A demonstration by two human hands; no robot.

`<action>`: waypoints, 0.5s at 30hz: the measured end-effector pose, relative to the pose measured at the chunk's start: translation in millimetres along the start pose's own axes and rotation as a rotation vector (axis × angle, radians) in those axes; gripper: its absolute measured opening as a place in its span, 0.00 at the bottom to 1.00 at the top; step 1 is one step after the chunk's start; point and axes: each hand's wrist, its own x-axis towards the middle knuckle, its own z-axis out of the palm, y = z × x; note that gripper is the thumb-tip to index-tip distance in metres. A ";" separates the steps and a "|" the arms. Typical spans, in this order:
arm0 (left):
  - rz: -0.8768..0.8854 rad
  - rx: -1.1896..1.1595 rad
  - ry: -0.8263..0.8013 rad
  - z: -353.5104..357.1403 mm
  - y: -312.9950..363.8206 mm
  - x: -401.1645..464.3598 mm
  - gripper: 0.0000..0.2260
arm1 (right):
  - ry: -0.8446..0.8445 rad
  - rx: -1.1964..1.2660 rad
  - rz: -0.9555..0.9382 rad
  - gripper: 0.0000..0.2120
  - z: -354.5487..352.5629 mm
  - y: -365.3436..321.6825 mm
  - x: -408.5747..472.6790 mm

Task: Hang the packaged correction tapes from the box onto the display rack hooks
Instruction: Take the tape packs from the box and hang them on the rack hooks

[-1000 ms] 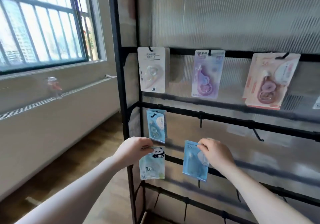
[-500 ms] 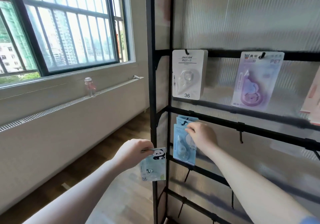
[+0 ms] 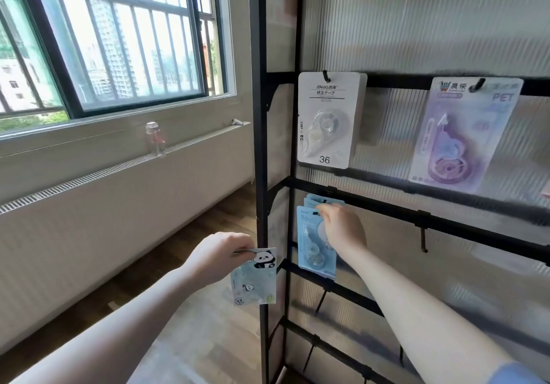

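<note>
Correction tape in the blue pack (image 3: 315,243) sits at frame centre, pinched at its top by our right hand (image 3: 342,229) so the punched hole meets the hook under the second bar of the rack (image 3: 262,145). Our left hand (image 3: 217,257), forearm running to the lower left, grips the panda pack (image 3: 256,279) by its top edge, held ready beside the post, we judge.
</note>
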 end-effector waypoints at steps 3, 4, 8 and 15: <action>0.008 0.002 0.002 2.4 -0.1 1.7 0.06 | -0.026 -0.012 0.022 0.18 -1.0 2.5 0.8; 0.012 0.000 0.002 3.4 0.1 2.4 0.07 | -0.032 -0.021 0.023 0.18 -2.0 3.0 1.7; 0.019 0.002 0.014 5.7 2.5 4.0 0.07 | -0.033 -0.044 0.054 0.16 -4.2 8.1 5.8; 0.047 0.003 0.027 -2.7 7.8 5.6 0.07 | 0.037 -0.166 0.056 0.16 -12.6 13.8 -0.1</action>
